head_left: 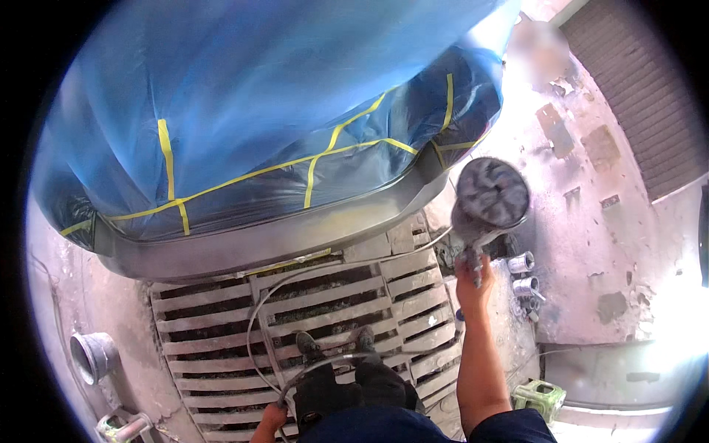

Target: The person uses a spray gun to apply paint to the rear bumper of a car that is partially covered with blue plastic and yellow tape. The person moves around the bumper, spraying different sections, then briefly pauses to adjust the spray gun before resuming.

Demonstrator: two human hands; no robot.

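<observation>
My right hand [473, 279] is closed round the handle of a spray gun [473, 240], held up at the right. The gun's round, dark, paint-stained cup [493, 193] sits on top. A thin grey air hose [255, 317] loops from the gun across the floor, and my left hand [273, 415] is closed on it beside my legs. Ahead of me stands the end of a vehicle wrapped in blue plastic film [244, 96], fixed with yellow tape [247, 176]. Below the film the grey lower panel [295, 235] is bare; the gun is just off its right end.
I stand on a slatted floor grate [325, 295]. Several small cans [526, 286] stand right of it, near a green stool [539, 399]. On the left are a grey bucket [94, 358] and another stool [124, 428]. A patched wall [591, 199] borders the right.
</observation>
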